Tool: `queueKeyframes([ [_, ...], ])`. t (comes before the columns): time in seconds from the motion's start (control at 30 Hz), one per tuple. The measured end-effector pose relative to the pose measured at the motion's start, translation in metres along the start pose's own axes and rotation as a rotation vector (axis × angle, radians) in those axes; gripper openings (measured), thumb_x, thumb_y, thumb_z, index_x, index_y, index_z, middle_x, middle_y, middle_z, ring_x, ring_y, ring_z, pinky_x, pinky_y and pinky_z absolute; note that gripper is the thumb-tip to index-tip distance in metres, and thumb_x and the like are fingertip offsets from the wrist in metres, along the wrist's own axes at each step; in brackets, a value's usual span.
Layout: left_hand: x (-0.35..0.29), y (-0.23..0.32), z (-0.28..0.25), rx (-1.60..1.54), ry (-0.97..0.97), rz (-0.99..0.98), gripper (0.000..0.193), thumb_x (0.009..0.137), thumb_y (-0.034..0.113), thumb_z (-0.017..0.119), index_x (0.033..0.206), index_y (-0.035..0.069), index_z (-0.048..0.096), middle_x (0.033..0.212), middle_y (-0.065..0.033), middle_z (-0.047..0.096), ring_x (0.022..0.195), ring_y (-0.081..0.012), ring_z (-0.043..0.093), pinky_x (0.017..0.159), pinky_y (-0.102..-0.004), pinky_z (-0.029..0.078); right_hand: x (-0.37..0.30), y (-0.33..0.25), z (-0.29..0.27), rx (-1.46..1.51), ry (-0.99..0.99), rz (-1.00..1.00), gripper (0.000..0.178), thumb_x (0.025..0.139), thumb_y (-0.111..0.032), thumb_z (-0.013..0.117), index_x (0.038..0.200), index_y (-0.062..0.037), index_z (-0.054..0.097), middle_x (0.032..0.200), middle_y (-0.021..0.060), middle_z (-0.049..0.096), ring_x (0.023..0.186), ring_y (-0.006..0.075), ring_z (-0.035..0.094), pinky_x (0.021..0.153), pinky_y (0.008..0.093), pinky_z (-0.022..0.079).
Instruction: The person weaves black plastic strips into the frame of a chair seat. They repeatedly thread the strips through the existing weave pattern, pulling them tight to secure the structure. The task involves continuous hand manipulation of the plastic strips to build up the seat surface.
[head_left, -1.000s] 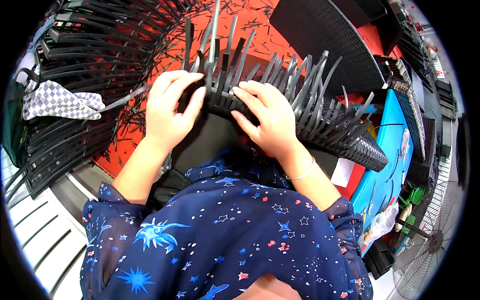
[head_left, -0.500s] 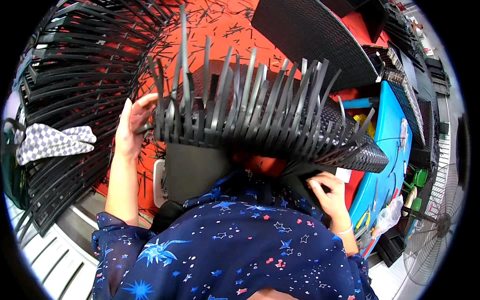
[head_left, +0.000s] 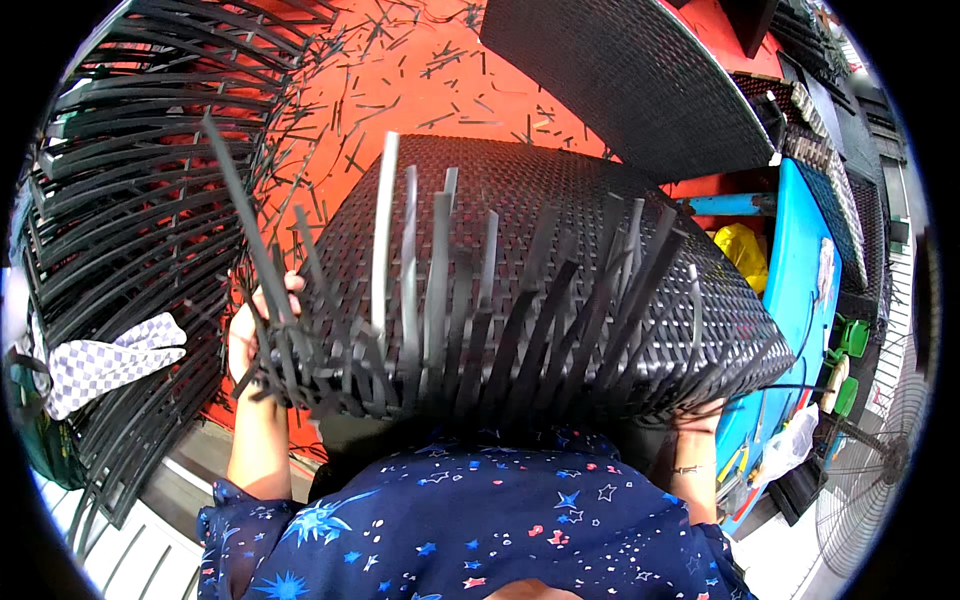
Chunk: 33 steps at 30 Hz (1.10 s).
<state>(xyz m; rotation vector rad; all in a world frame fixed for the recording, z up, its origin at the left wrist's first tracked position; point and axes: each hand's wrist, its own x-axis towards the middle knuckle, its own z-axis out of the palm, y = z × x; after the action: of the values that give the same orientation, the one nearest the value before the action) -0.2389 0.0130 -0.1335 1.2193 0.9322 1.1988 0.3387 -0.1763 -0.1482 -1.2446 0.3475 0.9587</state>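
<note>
A large black woven rattan panel (head_left: 500, 210) is tilted across my lap. Along its near edge stand many loose black strips (head_left: 440, 270), pointing upward and away from me. My left hand (head_left: 248, 335) holds the panel's left corner, its fingertips curled over the edge among the strips. Under the right end of the near edge is my right hand (head_left: 698, 415), touching the panel from below. The panel hides the fingers of that hand.
To the left is a rack of curved black strips (head_left: 150, 190) with a checkered cloth (head_left: 115, 362) hanging there. Strip scraps lie on the red floor (head_left: 400, 60). Another dark woven panel (head_left: 620, 80) leans at the back. At right stand a blue table (head_left: 800, 260), a yellow bag (head_left: 740, 255) and a fan (head_left: 890, 455).
The panel has come down toward my lap, its woven face now showing more. My right hand has moved from near my lap up to the panel's underside. My left hand has moved lower.
</note>
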Motion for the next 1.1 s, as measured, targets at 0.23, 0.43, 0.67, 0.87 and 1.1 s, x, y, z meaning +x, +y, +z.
queueKeyframes([
  [0.23, 0.010, -0.012, -0.004, 0.033, -0.062, 0.226, 0.042, 0.091, 0.042, 0.056, 0.076, 0.003, 0.055, 0.083, -0.0137, 0.061, 0.087, -0.0297, 0.057, 0.099, -0.0518, 0.038, -0.005, 0.007, 0.022, 0.059, 0.009, 0.007, 0.049, 0.102, -0.042, 0.043, 0.138, -0.0107, 0.055, 0.141, 0.0075, 0.058, 0.131, 0.0277, 0.053, 0.112, 0.0489, 0.039],
  [0.43, -0.009, 0.000, 0.013, -0.146, 0.242, -0.050, 0.046, 0.098, 0.039, 0.048, 0.093, -0.003, 0.065, 0.095, -0.0176, 0.066, 0.096, -0.0270, 0.061, 0.092, -0.0380, 0.046, -0.006, 0.005, 0.030, 0.076, -0.021, -0.009, 0.052, 0.102, -0.045, 0.044, 0.140, -0.0133, 0.055, 0.144, 0.0058, 0.056, 0.135, 0.0282, 0.050, 0.114, 0.0499, 0.036],
  [0.67, -0.021, 0.041, 0.048, -0.508, 0.494, -0.299, 0.052, 0.098, 0.040, 0.050, 0.117, -0.006, 0.065, 0.123, -0.0200, 0.067, 0.106, -0.0249, 0.066, 0.096, -0.0376, 0.050, -0.014, -0.003, 0.047, 0.112, -0.078, -0.058, 0.055, 0.100, -0.049, 0.044, 0.143, -0.0163, 0.054, 0.148, 0.0040, 0.054, 0.138, 0.0287, 0.047, 0.117, 0.0511, 0.033],
  [0.87, -0.022, 0.065, 0.093, -0.471, 0.634, -0.325, 0.045, 0.094, 0.045, 0.059, 0.098, 0.001, 0.069, 0.111, -0.0159, 0.071, 0.102, -0.0249, 0.065, 0.098, -0.0373, 0.048, -0.011, -0.006, 0.046, 0.290, -0.343, -0.055, 0.071, 0.082, -0.058, 0.068, 0.139, -0.0170, 0.057, 0.149, 0.0074, 0.052, 0.135, 0.0280, 0.049, 0.112, 0.0541, 0.035],
  [1.1, -0.067, 0.059, 0.118, -0.324, 0.514, -0.280, 0.061, 0.101, 0.051, 0.040, 0.104, -0.003, 0.068, 0.093, -0.0123, 0.071, 0.084, -0.0210, 0.066, 0.084, -0.0343, 0.051, -0.012, -0.023, 0.079, 0.131, -0.483, -0.232, 0.085, 0.090, -0.074, 0.049, 0.152, -0.0160, 0.043, 0.157, 0.0081, 0.043, 0.144, 0.0337, 0.037, 0.120, 0.0600, 0.024],
])
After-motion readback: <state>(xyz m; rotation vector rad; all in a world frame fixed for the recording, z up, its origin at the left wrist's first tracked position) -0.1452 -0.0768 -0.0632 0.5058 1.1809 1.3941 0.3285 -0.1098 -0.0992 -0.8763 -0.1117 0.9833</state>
